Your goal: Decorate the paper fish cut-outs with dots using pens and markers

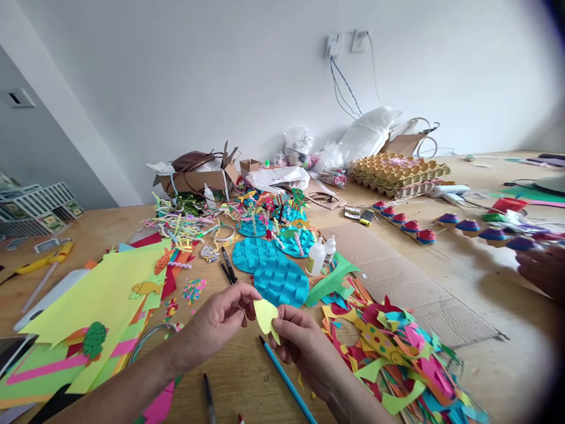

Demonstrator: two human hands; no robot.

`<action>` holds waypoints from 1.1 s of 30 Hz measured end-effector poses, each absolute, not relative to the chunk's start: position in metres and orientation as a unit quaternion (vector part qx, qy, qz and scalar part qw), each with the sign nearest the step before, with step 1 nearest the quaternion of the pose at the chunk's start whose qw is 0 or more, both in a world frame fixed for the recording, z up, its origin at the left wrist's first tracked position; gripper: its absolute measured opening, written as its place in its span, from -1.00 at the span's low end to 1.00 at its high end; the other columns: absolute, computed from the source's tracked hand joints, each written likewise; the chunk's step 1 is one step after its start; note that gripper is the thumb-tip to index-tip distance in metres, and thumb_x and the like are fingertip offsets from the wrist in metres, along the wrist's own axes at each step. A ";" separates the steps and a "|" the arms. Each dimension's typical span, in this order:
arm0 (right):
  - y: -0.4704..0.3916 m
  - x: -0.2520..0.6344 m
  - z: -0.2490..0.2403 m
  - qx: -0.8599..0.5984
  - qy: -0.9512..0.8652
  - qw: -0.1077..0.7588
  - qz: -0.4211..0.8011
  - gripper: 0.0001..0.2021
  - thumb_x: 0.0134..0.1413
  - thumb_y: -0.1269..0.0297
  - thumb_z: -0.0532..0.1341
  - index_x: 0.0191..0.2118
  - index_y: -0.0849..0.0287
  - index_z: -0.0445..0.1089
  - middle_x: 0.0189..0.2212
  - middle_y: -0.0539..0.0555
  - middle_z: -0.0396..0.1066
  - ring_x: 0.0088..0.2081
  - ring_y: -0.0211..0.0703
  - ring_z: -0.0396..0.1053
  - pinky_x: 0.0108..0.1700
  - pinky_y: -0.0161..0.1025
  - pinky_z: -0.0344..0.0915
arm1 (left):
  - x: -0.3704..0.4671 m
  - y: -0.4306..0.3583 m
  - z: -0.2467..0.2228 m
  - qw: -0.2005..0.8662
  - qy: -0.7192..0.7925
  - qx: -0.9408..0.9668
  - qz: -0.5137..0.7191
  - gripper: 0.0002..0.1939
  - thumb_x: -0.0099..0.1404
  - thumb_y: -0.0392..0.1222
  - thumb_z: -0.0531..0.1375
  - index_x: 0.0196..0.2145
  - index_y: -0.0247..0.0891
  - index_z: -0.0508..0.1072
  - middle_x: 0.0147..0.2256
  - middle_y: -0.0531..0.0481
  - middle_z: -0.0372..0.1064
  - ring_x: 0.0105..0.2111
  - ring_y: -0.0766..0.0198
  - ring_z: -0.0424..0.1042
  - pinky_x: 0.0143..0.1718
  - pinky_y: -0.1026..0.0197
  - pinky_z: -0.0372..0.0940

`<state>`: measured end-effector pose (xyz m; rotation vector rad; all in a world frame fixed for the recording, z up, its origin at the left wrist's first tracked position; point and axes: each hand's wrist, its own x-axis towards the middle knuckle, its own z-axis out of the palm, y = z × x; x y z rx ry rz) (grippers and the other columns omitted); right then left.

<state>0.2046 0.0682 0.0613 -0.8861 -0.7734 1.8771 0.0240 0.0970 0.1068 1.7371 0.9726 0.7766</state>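
Between my two hands is a small pale yellow paper cutout (265, 316), held up over the table. My left hand (229, 309) pinches its upper left edge with thumb and fingertips. On the other side, my right hand (298, 335) grips the lower right part between thumb and fingers, hiding some of it. Below the hands lies a blue pencil-like stick (286, 380). Just beyond them rest blue woven paper ovals (280, 284). To the right is a heap of coloured paper scraps (410, 359).
Yellow paper sheets (101, 288) with fish cutouts cover the left side. White glue bottles (315, 258) stand near a cardboard sheet (397, 277). Egg trays (397, 171) are stacked behind. Another person's hand (542, 271) is at the right edge, beside painted egg-carton strips (492, 235).
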 end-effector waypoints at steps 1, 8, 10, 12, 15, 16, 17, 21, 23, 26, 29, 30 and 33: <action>0.068 0.204 0.060 -0.350 -0.299 0.440 0.771 -0.62 -0.25 0.08 0.43 -0.53 0.20 0.26 -0.69 -0.07 0.38 -0.72 -0.47 0.15 -0.66 -0.48 -0.07 | 0.024 0.097 0.106 0.476 0.402 0.713 0.320 -0.83 0.16 -0.18 0.11 -0.27 -0.20 0.40 -0.39 0.03 0.38 -0.36 0.23 0.38 -0.33 0.24 0.27; 0.067 0.201 0.056 -0.345 -0.269 0.430 0.790 -0.55 -0.24 -0.05 0.43 -0.50 0.21 0.29 -0.68 -0.04 0.40 -0.73 -0.44 0.20 -0.69 -0.49 -0.05 | 0.021 0.108 0.107 0.448 0.439 0.695 0.353 -0.87 0.08 -0.10 0.21 -0.48 -0.20 0.44 -0.45 0.05 0.31 -0.39 0.24 0.31 -0.31 0.24 0.24; 0.067 0.201 0.055 -0.359 -0.272 0.441 0.777 -0.54 -0.21 -0.10 0.41 -0.47 0.22 0.31 -0.66 -0.04 0.41 -0.71 -0.44 0.21 -0.68 -0.49 -0.03 | 0.018 0.111 0.108 0.446 0.459 0.677 0.364 -0.87 0.08 -0.09 0.21 -0.47 -0.20 0.42 -0.44 0.07 0.28 -0.40 0.26 0.28 -0.34 0.26 0.23; 0.067 0.202 0.054 -0.368 -0.280 0.445 0.767 -0.53 -0.20 -0.11 0.40 -0.46 0.22 0.32 -0.66 -0.04 0.41 -0.71 -0.44 0.21 -0.68 -0.49 -0.02 | 0.014 0.113 0.109 0.456 0.479 0.656 0.363 -0.85 0.09 -0.08 0.19 -0.45 -0.20 0.40 -0.49 0.10 0.25 -0.48 0.30 0.23 -0.44 0.28 0.21; 0.068 0.203 0.051 -0.372 -0.303 0.445 0.756 -0.55 -0.16 -0.10 0.37 -0.47 0.21 0.30 -0.66 -0.06 0.39 -0.70 -0.45 0.19 -0.67 -0.49 -0.03 | 0.011 0.113 0.107 0.478 0.498 0.633 0.351 -0.81 0.07 -0.05 0.20 -0.44 -0.21 0.36 -0.56 0.14 0.21 -0.57 0.34 0.18 -0.55 0.32 0.14; 0.069 0.203 0.051 -0.375 -0.314 0.447 0.749 -0.56 -0.14 -0.09 0.37 -0.47 0.21 0.28 -0.65 -0.07 0.39 -0.70 -0.45 0.19 -0.66 -0.49 -0.03 | 0.010 0.112 0.107 0.484 0.502 0.627 0.347 -0.80 0.06 -0.03 0.20 -0.44 -0.22 0.36 -0.56 0.14 0.22 -0.57 0.34 0.19 -0.55 0.32 0.13; 0.069 0.203 0.051 -0.379 -0.326 0.453 0.738 -0.57 -0.12 -0.07 0.37 -0.46 0.20 0.27 -0.64 -0.07 0.39 -0.69 -0.46 0.19 -0.65 -0.49 -0.02 | 0.010 0.112 0.106 0.488 0.504 0.623 0.344 -0.78 0.05 -0.02 0.21 -0.44 -0.22 0.36 -0.55 0.13 0.24 -0.56 0.34 0.20 -0.55 0.33 0.13; 0.068 0.202 0.051 -0.403 -0.371 0.477 0.687 -0.60 -0.10 -0.04 0.35 -0.44 0.18 0.24 -0.61 -0.10 0.39 -0.66 -0.45 0.19 -0.61 -0.47 0.02 | 0.010 0.110 0.107 0.499 0.511 0.614 0.337 -0.74 0.05 0.00 0.23 -0.40 -0.23 0.36 -0.54 0.13 0.25 -0.56 0.35 0.22 -0.56 0.34 0.12; 0.068 0.202 0.051 -0.413 -0.385 0.479 0.672 -0.60 -0.11 -0.05 0.34 -0.44 0.17 0.23 -0.62 -0.11 0.37 -0.67 -0.43 0.17 -0.61 -0.46 0.01 | 0.009 0.111 0.107 0.500 0.514 0.611 0.336 -0.74 0.05 0.00 0.23 -0.39 -0.22 0.36 -0.54 0.13 0.25 -0.56 0.36 0.21 -0.57 0.34 0.11; 0.069 0.202 0.049 -0.421 -0.395 0.476 0.663 -0.60 -0.13 -0.04 0.34 -0.46 0.16 0.22 -0.65 -0.11 0.35 -0.67 -0.43 0.15 -0.61 -0.44 0.00 | 0.004 0.112 0.107 0.499 0.515 0.612 0.333 -0.74 0.01 0.00 0.24 -0.42 -0.22 0.34 -0.55 0.14 0.22 -0.56 0.36 0.20 -0.58 0.34 0.12; 0.069 0.202 0.048 -0.426 -0.403 0.469 0.660 -0.60 -0.14 -0.04 0.34 -0.47 0.16 0.22 -0.65 -0.11 0.34 -0.67 -0.42 0.14 -0.61 -0.44 0.01 | -0.002 0.112 0.108 0.495 0.517 0.617 0.325 -0.75 0.00 0.00 0.24 -0.44 -0.22 0.36 -0.56 0.14 0.22 -0.57 0.36 0.20 -0.57 0.33 0.14; 0.069 0.202 0.048 -0.428 -0.406 0.468 0.658 -0.61 -0.13 -0.04 0.33 -0.46 0.16 0.23 -0.65 -0.11 0.34 -0.67 -0.42 0.14 -0.60 -0.43 0.01 | -0.004 0.111 0.109 0.493 0.519 0.619 0.322 -0.76 0.00 -0.01 0.24 -0.44 -0.22 0.36 -0.55 0.14 0.23 -0.57 0.36 0.21 -0.55 0.32 0.15; 0.069 0.202 0.048 -0.429 -0.414 0.463 0.656 -0.61 -0.13 -0.04 0.33 -0.46 0.16 0.22 -0.64 -0.11 0.33 -0.66 -0.41 0.14 -0.59 -0.43 0.02 | -0.013 0.110 0.113 0.480 0.528 0.627 0.313 -0.78 0.01 -0.03 0.22 -0.45 -0.23 0.38 -0.54 0.12 0.26 -0.55 0.35 0.24 -0.51 0.30 0.18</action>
